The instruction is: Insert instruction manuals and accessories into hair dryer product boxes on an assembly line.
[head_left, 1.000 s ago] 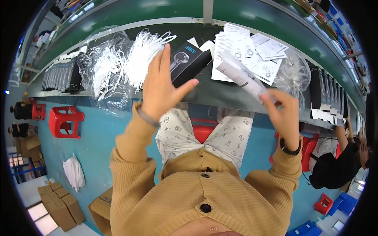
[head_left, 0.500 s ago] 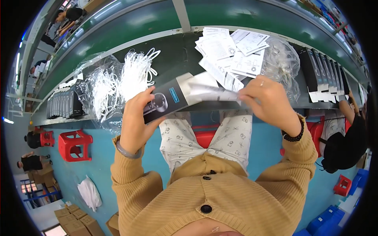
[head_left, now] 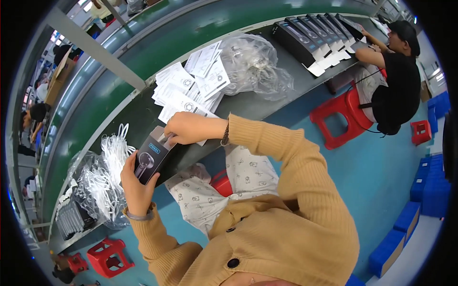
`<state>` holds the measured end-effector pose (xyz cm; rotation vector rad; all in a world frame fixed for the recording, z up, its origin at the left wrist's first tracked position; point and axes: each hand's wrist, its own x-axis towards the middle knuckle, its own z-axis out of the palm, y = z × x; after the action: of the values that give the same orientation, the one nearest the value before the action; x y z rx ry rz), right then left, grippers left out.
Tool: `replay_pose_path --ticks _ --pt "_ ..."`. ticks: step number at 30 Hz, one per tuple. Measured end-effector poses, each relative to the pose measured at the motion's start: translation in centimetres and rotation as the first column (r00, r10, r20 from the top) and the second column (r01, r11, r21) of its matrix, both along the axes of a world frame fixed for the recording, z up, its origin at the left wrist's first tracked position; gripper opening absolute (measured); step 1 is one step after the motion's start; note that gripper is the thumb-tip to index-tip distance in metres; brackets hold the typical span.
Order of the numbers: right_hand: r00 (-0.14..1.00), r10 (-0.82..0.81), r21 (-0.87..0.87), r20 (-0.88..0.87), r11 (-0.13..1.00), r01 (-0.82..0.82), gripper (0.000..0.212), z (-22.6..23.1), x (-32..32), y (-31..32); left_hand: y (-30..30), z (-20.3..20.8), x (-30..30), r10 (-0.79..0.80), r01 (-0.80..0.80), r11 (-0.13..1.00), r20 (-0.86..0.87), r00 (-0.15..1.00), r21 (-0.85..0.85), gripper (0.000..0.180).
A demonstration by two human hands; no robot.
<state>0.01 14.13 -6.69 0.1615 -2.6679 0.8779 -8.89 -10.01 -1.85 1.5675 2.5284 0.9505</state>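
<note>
My left hand (head_left: 136,186) wraps around the lower part of a slim black box (head_left: 151,155) with a grey printed picture and a blue label. The box tilts, its top end open with a pale flap (head_left: 157,132) standing up. My right hand (head_left: 186,127) is at that opening, its fingers curled together; whatever they pinch is hidden. Just beyond it lies a loose pile of printed white leaflets (head_left: 195,81). A bundle of white cords (head_left: 112,157), partly in a clear bag, sits left of the box.
A crumpled clear plastic bag (head_left: 253,64) lies beyond the leaflets. Several black boxes (head_left: 310,40) with open white flaps stand at the far right, near a seated co-worker (head_left: 398,76). More boxes (head_left: 71,219) stand at the left end. Red stools (head_left: 341,117) are on the floor.
My right hand has come in from the right to the box's open end; the blurred white paper by it no longer shows. The view has swung right, bringing the co-worker further into sight.
</note>
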Motion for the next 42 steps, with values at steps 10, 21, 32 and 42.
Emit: replay_pose_path --ticks 10,21,32,42 --pt "0.8 0.593 -0.683 -0.089 0.549 -0.482 0.048 1.7 -5.0 -2.4 -3.9 -1.4 -1.0 -0.003 -0.04 0.972 0.18 0.984 0.232 0.078" --pt "0.99 0.031 -0.833 -0.14 0.537 -0.135 0.017 1.6 -6.9 -3.7 -5.5 0.1 -2.3 0.274 -0.264 0.961 -0.148 0.95 0.088 0.082" --pt "0.868 0.089 -0.056 -0.489 0.989 -0.133 0.067 3.9 -4.5 -2.6 -8.6 3.1 -2.7 0.335 -0.332 0.923 0.022 0.942 0.195 0.082" --pt "0.952 -0.17 0.016 -0.255 0.984 0.18 0.064 10.2 15.4 3.7 3.6 4.3 2.9 -0.183 0.263 0.949 -0.372 0.91 0.176 0.088"
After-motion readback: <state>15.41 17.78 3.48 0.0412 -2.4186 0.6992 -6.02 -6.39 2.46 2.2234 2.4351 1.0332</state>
